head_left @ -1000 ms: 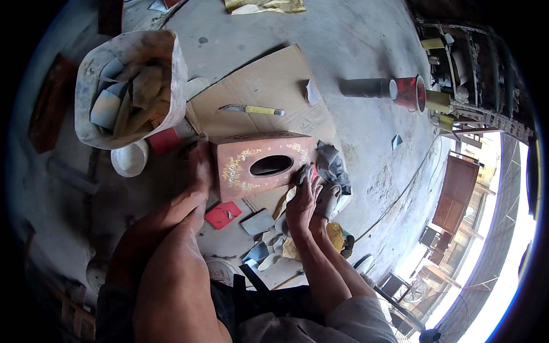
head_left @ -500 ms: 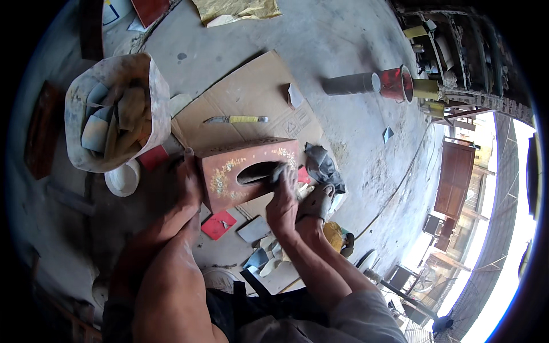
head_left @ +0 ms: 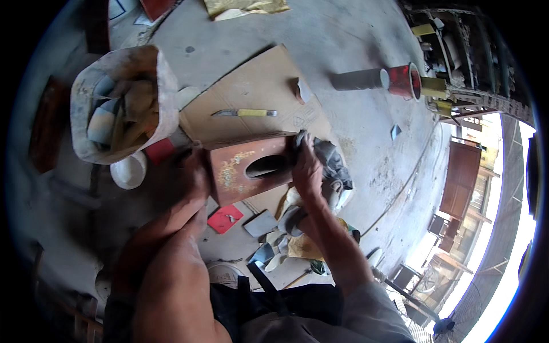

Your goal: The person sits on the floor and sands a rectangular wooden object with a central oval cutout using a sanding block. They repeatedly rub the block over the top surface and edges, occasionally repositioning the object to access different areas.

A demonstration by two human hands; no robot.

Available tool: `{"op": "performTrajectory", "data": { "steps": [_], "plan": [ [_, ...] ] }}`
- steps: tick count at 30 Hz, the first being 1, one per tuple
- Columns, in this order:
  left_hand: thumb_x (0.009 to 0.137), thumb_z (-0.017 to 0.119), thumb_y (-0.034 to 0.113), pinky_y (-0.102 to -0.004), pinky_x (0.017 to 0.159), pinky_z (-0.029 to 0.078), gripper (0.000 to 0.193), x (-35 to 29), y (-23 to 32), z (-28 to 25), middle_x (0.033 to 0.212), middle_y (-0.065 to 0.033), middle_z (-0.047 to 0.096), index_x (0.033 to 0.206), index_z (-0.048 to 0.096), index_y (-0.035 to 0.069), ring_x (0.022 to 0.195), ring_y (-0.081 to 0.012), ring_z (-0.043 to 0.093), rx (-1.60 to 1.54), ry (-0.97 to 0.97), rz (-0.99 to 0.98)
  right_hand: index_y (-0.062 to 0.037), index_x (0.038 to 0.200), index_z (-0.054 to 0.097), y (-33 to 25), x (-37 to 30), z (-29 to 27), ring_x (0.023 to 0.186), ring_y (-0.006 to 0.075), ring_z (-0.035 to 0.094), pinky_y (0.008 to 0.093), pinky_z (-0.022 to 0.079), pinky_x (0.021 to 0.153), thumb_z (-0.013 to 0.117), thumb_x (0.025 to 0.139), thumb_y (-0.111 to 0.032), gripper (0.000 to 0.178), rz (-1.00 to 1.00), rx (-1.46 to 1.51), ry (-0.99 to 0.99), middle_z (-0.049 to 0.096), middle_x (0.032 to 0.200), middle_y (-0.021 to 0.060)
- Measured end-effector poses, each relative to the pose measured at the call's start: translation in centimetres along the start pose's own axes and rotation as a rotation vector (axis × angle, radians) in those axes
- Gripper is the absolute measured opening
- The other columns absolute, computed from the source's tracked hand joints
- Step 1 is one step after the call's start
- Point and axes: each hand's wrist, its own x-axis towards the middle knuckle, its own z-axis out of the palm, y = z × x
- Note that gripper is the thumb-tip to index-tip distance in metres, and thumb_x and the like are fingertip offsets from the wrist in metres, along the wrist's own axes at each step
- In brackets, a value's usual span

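Observation:
A reddish-brown wooden tissue box [head_left: 231, 191] with an oval opening and a pale floral pattern rests tilted in front of me, over a cardboard sheet. My left hand [head_left: 195, 174] grips its left end; the fingers are dark and partly hidden. At the right end, my right hand [head_left: 307, 171] presses a small dark grey piece [head_left: 299, 139], perhaps a sanding pad or cloth, against the box's upper right corner. Its fingers are closed round that piece. Beyond the box lies a knife [head_left: 246, 112] with a yellow handle.
The cardboard [head_left: 229, 91] covers the floor's middle. A whitish bin [head_left: 168, 97] of scraps and a white bowl [head_left: 128, 171] stand left. A dark crumpled cloth [head_left: 331, 163] lies right of the box. Nearer are a red sheet [head_left: 224, 219] and several scraps. A grey tube [head_left: 360, 79] lies far right.
My right hand has moved from beside the oval opening to the box's upper right corner, taking the grey piece with it. My left hand stays at the left end. The view has shifted slightly.

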Motion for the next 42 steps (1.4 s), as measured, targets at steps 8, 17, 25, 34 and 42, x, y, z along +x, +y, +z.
{"op": "performTrajectory", "data": {
  "steps": [8,17,25,34,42],
  "plan": [
    [0.115,0.031,0.053,-0.041,0.079,0.052,0.072,-0.6,2.9,0.2,0.088,-0.015,0.074,0.101,0.072,-0.004,0.084,-0.0176,0.064,-0.013,-0.031,0.042,-0.0008,0.15,0.053,-11.5,-3.9,5.1,0.147,0.0422,0.047,0.0524,0.037,0.123,0.062,0.091,-0.002,0.06,-0.657,0.04,-0.017,0.053,0.155,0.0204],
    [0.114,0.023,0.056,-0.049,0.077,0.051,0.076,-0.8,3.3,0.9,0.084,-0.0253,0.07,0.099,0.066,-0.005,0.081,-0.0355,0.069,0.154,-0.043,0.018,0.0002,0.151,0.053,-7.0,-10.9,3.4,0.151,0.036,0.044,0.0517,0.033,0.126,0.057,0.083,0.005,0.069,-0.867,-0.091,-0.265,0.051,0.158,0.019],
    [0.115,0.033,0.051,-0.0374,0.082,0.051,0.068,-1.1,3.8,0.9,0.099,-0.0081,0.073,0.103,0.07,-0.004,0.088,-0.0172,0.062,0.041,-0.047,-0.001,-0.0008,0.152,0.052,-0.7,-10.1,4.0,0.151,0.0375,0.044,0.0484,0.036,0.125,0.051,0.094,0.001,0.057,-0.715,-0.105,-0.144,0.05,0.158,0.019],
    [0.115,0.028,0.054,-0.0417,0.079,0.048,0.074,-0.9,2.5,0.5,0.083,-0.0168,0.068,0.1,0.067,-0.007,0.081,-0.0187,0.055,0.001,-0.01,0.026,0.0079,0.152,0.047,-6.6,-14.2,7.1,0.151,0.0459,0.04,0.0498,0.027,0.128,0.044,0.084,0.014,0.068,-0.444,-0.002,-0.001,0.049,0.154,0.0316],
    [0.114,0.029,0.056,-0.041,0.08,0.048,0.076,-0.9,2.3,0.4,0.086,-0.0174,0.07,0.101,0.067,-0.008,0.085,-0.0168,0.055,-0.032,-0.016,0.072,0.006,0.151,0.048,1.8,-9.9,4.3,0.145,0.0419,0.05,0.0462,0.041,0.12,0.047,0.093,0.009,0.058,-0.237,0.036,0.111,0.052,0.152,0.0293]
  ]
}}
